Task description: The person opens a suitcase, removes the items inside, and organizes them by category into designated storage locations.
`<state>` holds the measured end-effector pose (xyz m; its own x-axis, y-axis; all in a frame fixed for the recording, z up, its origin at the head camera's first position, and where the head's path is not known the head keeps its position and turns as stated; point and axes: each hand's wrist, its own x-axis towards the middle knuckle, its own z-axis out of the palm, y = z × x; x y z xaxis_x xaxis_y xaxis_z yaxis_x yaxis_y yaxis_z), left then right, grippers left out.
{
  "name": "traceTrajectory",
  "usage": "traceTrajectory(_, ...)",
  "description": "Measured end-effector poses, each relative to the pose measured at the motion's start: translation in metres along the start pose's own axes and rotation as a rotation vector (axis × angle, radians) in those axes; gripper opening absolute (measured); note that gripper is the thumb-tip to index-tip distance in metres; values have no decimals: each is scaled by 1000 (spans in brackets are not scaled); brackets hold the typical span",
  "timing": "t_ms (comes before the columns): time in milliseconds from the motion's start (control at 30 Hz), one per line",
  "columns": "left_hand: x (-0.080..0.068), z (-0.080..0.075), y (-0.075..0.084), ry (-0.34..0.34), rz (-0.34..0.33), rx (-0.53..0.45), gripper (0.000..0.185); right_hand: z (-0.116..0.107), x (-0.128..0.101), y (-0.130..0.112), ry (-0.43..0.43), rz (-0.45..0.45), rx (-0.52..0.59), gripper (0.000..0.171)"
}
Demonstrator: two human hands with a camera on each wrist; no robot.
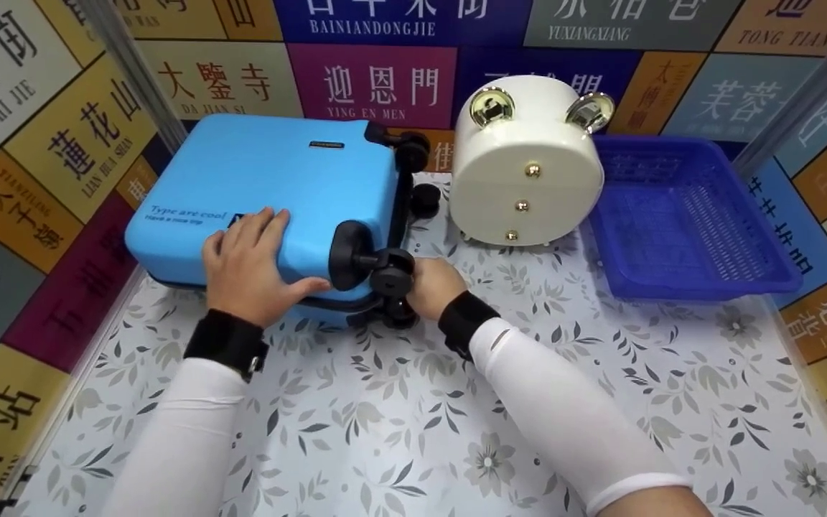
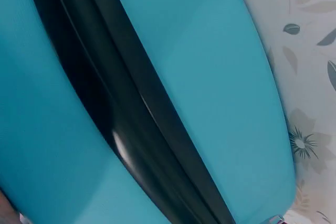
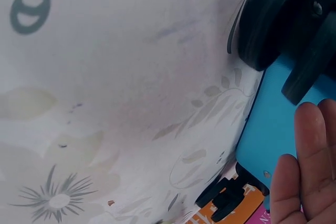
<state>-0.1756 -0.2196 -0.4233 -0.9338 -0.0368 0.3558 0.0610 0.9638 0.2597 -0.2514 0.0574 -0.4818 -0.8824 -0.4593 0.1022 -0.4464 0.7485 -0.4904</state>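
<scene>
Looking at the head view, you have the blue suitcase [image 1: 270,194] lying on its side at the middle left of the frame, on the flowered counter [image 1: 399,424]. Your left hand [image 1: 248,266] lies flat on its top shell with straight fingers, pressing, not gripping. Your right hand [image 1: 433,286] is at the bottom end, just beside the black wheels [image 1: 385,276]; if it holds one, I cannot tell, the fingers are hidden. A white round case [image 1: 525,165] and a blue basket [image 1: 686,219] stand at the upper right.

In the left wrist view, only the blue shell and its black zipper band [image 2: 136,114] show; the band looks closed.

In the right wrist view, your fingers [image 3: 310,171] are straight at the lower right, near a wheel [image 3: 268,22].

I judge the suitcase is only steadied; nothing is opened yet.
</scene>
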Motion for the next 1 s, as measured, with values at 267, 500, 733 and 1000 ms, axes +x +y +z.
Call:
traceTrajectory(267, -1, 10, 16, 42, -49, 0, 118, 2, -4, 3, 49, 40, 15, 19)
traceTrajectory(500, 0, 15, 31, 60, -94, 38, 120, 3, -9, 4, 115, 95, 32, 24)
traceTrajectory(733, 2, 16, 48, 50, -150, 75, 123, 0, -11, 6, 101, 102, -27, 24)
traceTrajectory(1000, 8, 1, 47, -62, -139, 70, 118, -3, -13, 6, 66, 121, -18, 24)
